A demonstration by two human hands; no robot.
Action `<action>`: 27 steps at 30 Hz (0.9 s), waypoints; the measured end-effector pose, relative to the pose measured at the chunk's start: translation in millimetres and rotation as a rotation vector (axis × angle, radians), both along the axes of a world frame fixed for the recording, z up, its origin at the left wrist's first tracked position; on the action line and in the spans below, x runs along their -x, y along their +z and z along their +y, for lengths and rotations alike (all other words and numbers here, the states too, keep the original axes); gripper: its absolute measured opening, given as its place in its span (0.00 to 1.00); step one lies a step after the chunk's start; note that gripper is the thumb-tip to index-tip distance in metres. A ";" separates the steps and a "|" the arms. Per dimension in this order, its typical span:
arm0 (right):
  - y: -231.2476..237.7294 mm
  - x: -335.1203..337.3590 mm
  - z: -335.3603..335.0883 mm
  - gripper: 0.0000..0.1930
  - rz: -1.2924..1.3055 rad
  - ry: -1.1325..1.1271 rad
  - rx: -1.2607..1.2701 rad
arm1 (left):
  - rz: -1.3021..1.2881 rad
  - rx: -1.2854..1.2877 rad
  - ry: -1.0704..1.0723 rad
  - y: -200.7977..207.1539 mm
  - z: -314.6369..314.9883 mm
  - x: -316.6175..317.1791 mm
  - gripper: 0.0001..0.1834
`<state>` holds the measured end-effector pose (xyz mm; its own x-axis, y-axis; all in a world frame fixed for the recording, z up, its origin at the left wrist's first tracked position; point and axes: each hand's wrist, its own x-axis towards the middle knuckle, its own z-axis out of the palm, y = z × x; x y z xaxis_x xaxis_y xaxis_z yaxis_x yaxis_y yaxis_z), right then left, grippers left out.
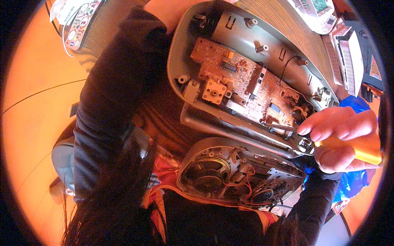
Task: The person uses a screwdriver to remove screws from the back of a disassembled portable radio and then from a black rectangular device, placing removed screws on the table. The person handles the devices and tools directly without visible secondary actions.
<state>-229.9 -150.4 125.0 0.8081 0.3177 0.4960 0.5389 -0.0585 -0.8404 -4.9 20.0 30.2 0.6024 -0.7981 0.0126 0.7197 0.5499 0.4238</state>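
My right hand [344, 135] is closed around a screwdriver with a yellow handle [368, 153]. Its thin shaft [283, 127] runs left to the lower edge of a brown circuit board [242, 82]. The board lies inside a grey plastic casing half [240, 30], tilted toward me. My left arm [111, 90] reaches up along the casing's left side. The left hand [174, 7] is at its upper left edge, with the fingers hidden. Below, nearer my body, lies the other casing half [193, 147], with a round speaker [207, 172] and red wires [249, 184].
A wooden table [242, 6] extends behind the casing. White equipment [316, 14] and a pale slotted panel [349, 65] stand at upper right. Blue plastic [353, 184] lies beyond my right forearm. A sticker-covered flat object [84, 24] with a white cable is at upper left.
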 end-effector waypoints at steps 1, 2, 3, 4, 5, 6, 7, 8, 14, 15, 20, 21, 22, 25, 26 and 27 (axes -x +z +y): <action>0.3 1.6 -0.1 0.12 0.043 -0.011 -0.017 | -0.001 0.004 0.002 0.1 -0.7 0.9 0.24; -0.4 3.1 1.1 0.12 0.059 -0.027 -0.048 | -0.002 0.002 -0.002 0.4 -1.0 1.0 0.24; -1.4 4.3 1.7 0.12 0.064 -0.032 -0.092 | -0.002 0.000 -0.006 0.8 -1.2 1.2 0.24; -2.1 5.5 2.1 0.13 0.067 -0.037 -0.136 | -0.002 -0.003 -0.012 1.3 -1.2 1.3 0.24; -2.2 5.7 2.7 0.13 0.060 -0.033 -0.190 | 0.005 -0.008 -0.012 1.5 -0.6 0.5 0.24; -3.0 6.3 2.6 0.14 0.054 -0.031 -0.243 | 0.014 -0.012 -0.014 1.8 -0.1 0.4 0.24; -2.0 4.8 2.4 0.14 0.058 -0.013 -0.241 | 0.023 -0.010 -0.021 1.4 0.8 -1.3 0.24; -3.0 4.4 2.1 0.15 0.062 0.006 -0.238 | 0.007 -0.005 -0.014 1.1 0.7 -1.3 0.24; 14.4 -5.6 -6.2 0.13 0.220 0.116 -0.114 | 0.006 0.011 -0.001 -0.4 1.0 -1.3 0.23; 16.1 -6.1 -7.0 0.15 0.262 0.128 -0.093 | 0.014 0.008 0.003 0.1 1.2 -0.4 0.23; 13.3 -0.1 -3.6 0.16 0.144 0.077 -0.052 | 0.027 -0.030 0.026 4.7 2.1 5.2 0.23; 12.8 2.6 -2.4 0.17 0.113 0.064 -0.037 | 0.024 -0.033 0.020 5.4 2.3 6.5 0.23; 12.8 5.4 -1.5 0.17 0.086 0.056 -0.022 | 0.020 -0.035 0.019 6.1 2.2 7.6 0.23; 14.2 12.8 -1.0 0.18 0.002 0.064 0.030 | 0.010 -0.023 0.038 6.5 2.4 9.7 0.23; 15.1 15.3 -1.0 0.19 -0.031 0.074 0.047 | -0.004 -0.033 0.069 5.6 2.2 10.7 0.22; 15.4 17.5 -1.1 0.19 -0.064 0.088 0.062 | -0.004 -0.019 0.057 5.3 1.9 10.3 0.22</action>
